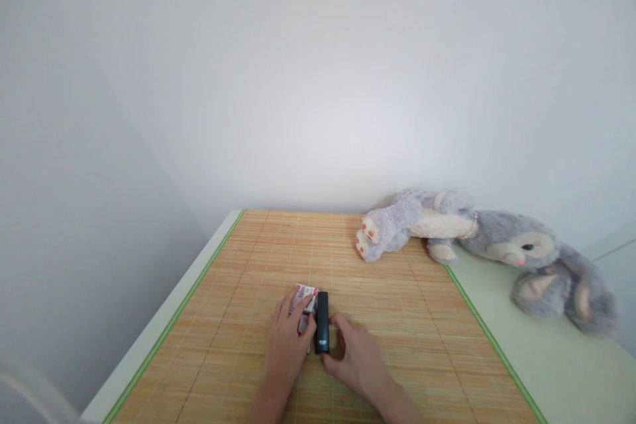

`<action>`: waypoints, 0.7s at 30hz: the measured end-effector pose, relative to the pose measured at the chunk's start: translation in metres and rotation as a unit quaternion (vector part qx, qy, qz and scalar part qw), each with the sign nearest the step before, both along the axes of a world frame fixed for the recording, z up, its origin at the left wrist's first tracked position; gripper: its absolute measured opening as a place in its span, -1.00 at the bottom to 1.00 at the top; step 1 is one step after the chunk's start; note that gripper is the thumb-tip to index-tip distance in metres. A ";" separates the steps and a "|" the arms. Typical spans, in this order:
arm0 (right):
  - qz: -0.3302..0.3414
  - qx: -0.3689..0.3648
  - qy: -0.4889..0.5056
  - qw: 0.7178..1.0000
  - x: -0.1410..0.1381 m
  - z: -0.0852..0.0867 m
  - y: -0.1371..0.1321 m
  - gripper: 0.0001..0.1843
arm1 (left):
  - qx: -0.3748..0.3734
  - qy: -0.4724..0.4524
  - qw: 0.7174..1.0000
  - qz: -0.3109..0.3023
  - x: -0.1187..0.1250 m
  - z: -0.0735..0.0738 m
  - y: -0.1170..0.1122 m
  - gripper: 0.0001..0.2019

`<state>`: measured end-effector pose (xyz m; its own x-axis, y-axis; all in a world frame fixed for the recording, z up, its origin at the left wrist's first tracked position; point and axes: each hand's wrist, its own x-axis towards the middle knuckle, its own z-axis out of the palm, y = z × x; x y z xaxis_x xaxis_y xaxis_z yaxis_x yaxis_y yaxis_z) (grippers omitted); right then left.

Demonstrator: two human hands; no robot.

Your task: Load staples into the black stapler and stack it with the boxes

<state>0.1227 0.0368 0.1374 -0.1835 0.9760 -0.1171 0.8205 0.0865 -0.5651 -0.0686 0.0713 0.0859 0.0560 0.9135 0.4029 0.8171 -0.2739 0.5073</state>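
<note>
My left hand (287, 343) rests on a small red and white box (305, 300) lying on the bamboo mat (248, 318), its fingers curled over the box's top. Right beside the box lies a slim black oblong device (322, 321). My right hand (355, 358) pinches the near end of that device between thumb and fingers. Box and device touch side by side.
A grey plush rabbit (487, 245) lies on its side at the back right, partly on the mat and partly on the pale table (546, 358). White walls close in behind and on the left. The mat has green edging.
</note>
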 end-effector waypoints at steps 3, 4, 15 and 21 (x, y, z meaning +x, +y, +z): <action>-0.005 -0.011 0.022 1.000 0.003 0.002 0.000 -0.49 | 0.001 0.001 1.000 0.008 0.003 -0.003 -0.001 -0.54; -0.011 -0.019 0.035 0.999 0.002 0.002 0.001 -0.46 | -0.002 0.003 1.000 0.008 0.004 -0.003 -0.002 -0.53; -0.115 -0.051 0.119 0.985 -0.023 0.000 0.002 -0.46 | 0.007 -0.009 1.000 0.023 0.012 -0.005 -0.004 -0.57; -0.104 -0.044 0.156 0.981 -0.022 -0.007 -0.001 -0.39 | 0.005 -0.026 0.999 0.025 0.012 -0.003 -0.006 -0.58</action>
